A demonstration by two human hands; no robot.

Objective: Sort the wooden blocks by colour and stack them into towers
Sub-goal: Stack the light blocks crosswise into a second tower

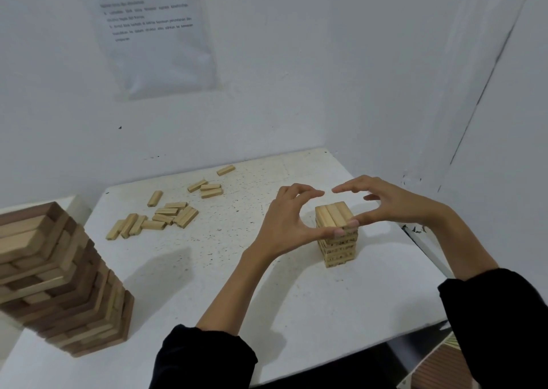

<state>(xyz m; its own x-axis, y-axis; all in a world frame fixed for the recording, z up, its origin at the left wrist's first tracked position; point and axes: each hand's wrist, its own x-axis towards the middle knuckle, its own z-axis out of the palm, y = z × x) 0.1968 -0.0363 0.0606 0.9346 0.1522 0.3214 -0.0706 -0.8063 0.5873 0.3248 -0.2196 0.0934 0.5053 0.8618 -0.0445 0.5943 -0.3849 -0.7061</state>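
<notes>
A short tower of light wooden blocks (338, 249) stands right of centre on the white table (267, 299). My left hand (284, 219) arches beside its top on the left, thumb tip touching the near face. From the right, my right hand (394, 205) mirrors it, thumb tip on the near right corner. Both sets of fingers curve over the far side of the top layer, tips nearly meeting, apart from the wood. Several loose light blocks (160, 219) lie scattered at the left rear, with a few more (207, 188) behind them.
A tall tower of mixed dark and light blocks (59, 279) stands at the near left, leaning in this wide view. White walls close in behind and on the right. A printed sheet (154, 33) hangs on the back wall. A ribbed box (439, 365) sits below the table's right corner.
</notes>
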